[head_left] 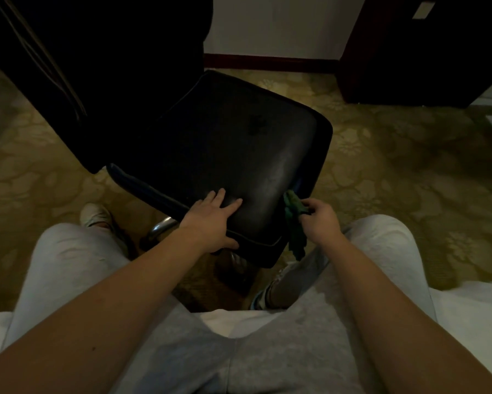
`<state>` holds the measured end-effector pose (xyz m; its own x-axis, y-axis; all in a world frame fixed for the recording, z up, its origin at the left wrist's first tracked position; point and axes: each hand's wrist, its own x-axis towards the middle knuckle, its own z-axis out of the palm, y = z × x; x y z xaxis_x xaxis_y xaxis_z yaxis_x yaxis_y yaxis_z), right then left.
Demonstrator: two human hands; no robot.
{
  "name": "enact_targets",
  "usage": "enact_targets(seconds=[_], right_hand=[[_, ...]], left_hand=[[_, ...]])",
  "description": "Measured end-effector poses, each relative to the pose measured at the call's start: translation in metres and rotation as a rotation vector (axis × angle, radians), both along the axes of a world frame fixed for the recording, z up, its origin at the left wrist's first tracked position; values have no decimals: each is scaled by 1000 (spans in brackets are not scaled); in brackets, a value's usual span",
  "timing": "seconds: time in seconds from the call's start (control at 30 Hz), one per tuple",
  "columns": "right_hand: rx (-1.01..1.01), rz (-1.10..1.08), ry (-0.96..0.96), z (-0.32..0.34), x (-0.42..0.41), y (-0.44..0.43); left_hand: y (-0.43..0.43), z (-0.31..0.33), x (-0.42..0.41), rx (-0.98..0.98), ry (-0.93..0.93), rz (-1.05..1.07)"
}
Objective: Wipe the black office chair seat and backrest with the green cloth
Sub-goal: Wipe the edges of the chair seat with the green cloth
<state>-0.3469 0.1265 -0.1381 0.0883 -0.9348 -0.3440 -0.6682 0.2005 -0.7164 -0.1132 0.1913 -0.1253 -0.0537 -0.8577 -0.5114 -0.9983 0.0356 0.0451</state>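
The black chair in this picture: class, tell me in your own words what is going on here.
A person is busy with a black office chair. Their left hand lies flat on the near part of the seat. Their right hand grips the green cloth at the seat's right edge, most of the cloth hanging down beside it. Neither hand touches the backrest, upper left.

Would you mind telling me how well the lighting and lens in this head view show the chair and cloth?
Head view: dim, warm light; the seat shows only a faint sheen near its right side, the backrest is almost lost in shadow, the cloth in the right hand reads dark green; wide-angle distortion stretches the forearms.
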Motion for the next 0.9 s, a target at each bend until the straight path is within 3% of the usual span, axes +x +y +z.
enact_targets(seconds=[0.4, 0.73, 0.9], right_hand=[[142, 368, -29, 6, 7, 14], [-29, 31, -26, -1, -4, 4], [3, 196, 72, 0, 2, 11]], left_hand=[[1, -2, -9, -34, -24, 22], [-3, 7, 13, 16, 38, -75], [-3, 4, 10, 8, 3, -80]])
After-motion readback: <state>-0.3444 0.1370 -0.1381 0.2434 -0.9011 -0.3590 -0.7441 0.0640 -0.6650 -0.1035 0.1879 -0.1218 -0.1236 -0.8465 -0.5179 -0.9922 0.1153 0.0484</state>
